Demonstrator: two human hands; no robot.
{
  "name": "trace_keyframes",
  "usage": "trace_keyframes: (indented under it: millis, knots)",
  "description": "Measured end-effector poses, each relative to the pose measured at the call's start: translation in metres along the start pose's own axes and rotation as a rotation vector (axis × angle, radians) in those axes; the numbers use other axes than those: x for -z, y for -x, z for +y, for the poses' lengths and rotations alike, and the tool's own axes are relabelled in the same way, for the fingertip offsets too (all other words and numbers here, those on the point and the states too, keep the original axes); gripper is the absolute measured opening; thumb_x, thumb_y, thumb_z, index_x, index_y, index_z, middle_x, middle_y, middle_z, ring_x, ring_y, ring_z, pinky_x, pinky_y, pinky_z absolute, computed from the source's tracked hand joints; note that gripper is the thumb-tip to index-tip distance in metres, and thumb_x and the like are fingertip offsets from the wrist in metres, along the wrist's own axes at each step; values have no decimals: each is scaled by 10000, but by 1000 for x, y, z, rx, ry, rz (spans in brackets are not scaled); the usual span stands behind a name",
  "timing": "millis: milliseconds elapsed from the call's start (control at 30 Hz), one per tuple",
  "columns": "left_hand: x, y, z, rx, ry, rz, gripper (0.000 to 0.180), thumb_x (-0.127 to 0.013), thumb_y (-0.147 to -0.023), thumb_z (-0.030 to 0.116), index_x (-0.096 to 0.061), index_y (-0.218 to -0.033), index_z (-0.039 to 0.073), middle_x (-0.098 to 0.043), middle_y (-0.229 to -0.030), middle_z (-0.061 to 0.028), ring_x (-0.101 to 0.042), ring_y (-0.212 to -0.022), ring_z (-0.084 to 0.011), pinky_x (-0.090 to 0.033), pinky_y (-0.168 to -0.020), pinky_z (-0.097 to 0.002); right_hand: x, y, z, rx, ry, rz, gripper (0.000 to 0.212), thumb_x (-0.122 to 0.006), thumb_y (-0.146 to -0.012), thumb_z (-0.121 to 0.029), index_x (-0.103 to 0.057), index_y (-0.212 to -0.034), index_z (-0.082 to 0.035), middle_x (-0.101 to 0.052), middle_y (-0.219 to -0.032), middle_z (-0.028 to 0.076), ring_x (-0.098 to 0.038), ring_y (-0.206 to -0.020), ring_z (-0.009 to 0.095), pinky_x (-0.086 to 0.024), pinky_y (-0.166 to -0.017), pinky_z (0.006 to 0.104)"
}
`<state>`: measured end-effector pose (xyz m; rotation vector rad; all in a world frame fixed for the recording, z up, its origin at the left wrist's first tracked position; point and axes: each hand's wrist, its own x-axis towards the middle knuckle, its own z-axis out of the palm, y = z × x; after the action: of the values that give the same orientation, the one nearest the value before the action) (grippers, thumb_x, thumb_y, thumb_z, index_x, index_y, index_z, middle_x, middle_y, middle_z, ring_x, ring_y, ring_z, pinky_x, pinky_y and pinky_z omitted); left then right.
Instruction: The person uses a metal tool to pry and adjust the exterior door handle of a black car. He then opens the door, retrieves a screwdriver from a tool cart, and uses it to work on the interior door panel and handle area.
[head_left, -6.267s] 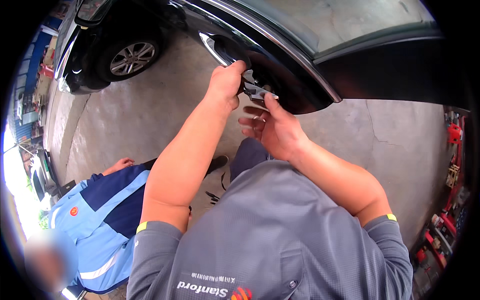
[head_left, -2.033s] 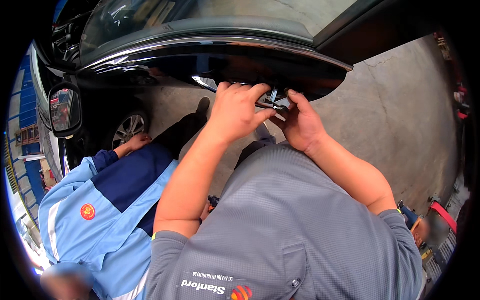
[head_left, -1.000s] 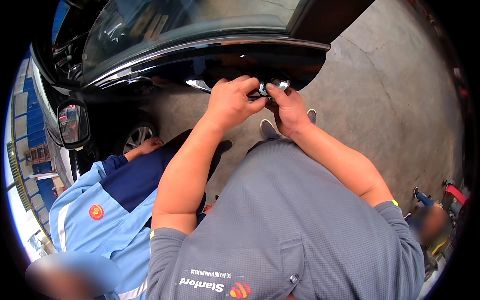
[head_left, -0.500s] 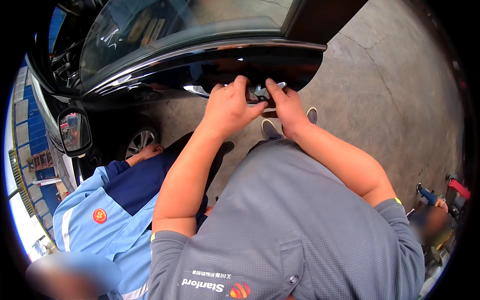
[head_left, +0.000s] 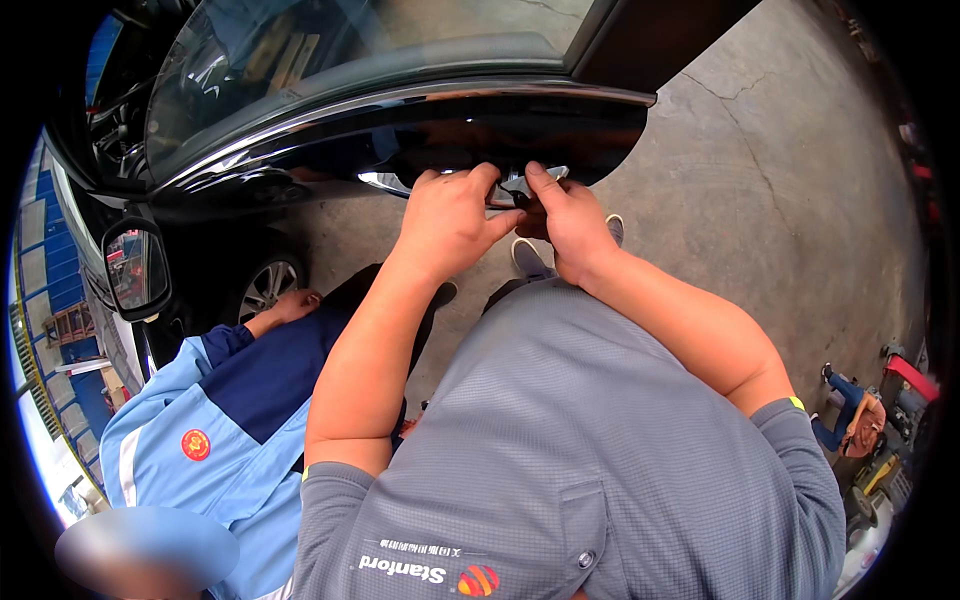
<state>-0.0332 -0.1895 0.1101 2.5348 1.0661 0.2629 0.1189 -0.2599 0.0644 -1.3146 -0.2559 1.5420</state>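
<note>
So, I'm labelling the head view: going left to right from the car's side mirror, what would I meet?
Side mirror → alloy wheel → left hand → right hand → floor crack → distant person.

Both bare hands meet at a glossy black car door [head_left: 440, 135]. The left hand [head_left: 445, 220] curls at a shiny chrome door handle [head_left: 380, 182], its grip partly hidden; the right hand [head_left: 578, 218] pinches a small chrome-and-black part [head_left: 512, 190] just beside it. To the left are a black side mirror [head_left: 137, 265], a silver-spoked wheel [head_left: 268, 285] and a co-worker in a light-blue and navy jacket [head_left: 175, 430]; grey concrete floor [head_left: 690, 220] spreads rightward.
</note>
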Motion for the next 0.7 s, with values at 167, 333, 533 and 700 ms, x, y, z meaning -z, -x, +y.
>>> trace_keyframes:
  millis: [167,333,533,700]
  knots:
    - [1,1,-2,23,61,-5,430,-789,-758,331,-654,-1067,64,-710,-848,-90,-653,-815,-308,-464,-818,-388,-4,1,0,12,-43,12,451,-642,-946,-448,-606,-1004,-2,-652,-876,73,-611,-720,153,-507,-660,293]
    - [3,3,-2,16,84,-28,439,-788,-759,333,-654,-1085,73,-717,-886,-97,-650,-841,-321,-463,-828,-396,-7,6,3,26,-107,29,439,-642,-951,-434,-603,-1015,-1,-651,-883,72,-607,-715,150,-508,-658,289]
    - [3,0,7,86,111,-80,445,-783,-754,329,-653,-1085,60,-717,-913,-111,-643,-853,-352,-458,-868,-415,-13,7,8,43,-182,97,456,-652,-949,-422,-601,-1026,24,-638,-899,78,-593,-723,153,-522,-680,308]
    - [-1,-1,18,123,74,-62,454,-778,-747,347,-650,-1043,26,-709,-866,-118,-644,-810,-351,-454,-865,-414,-11,7,14,55,-203,139,460,-665,-944,-407,-610,-1027,42,-631,-885,79,-589,-749,165,-523,-686,314]
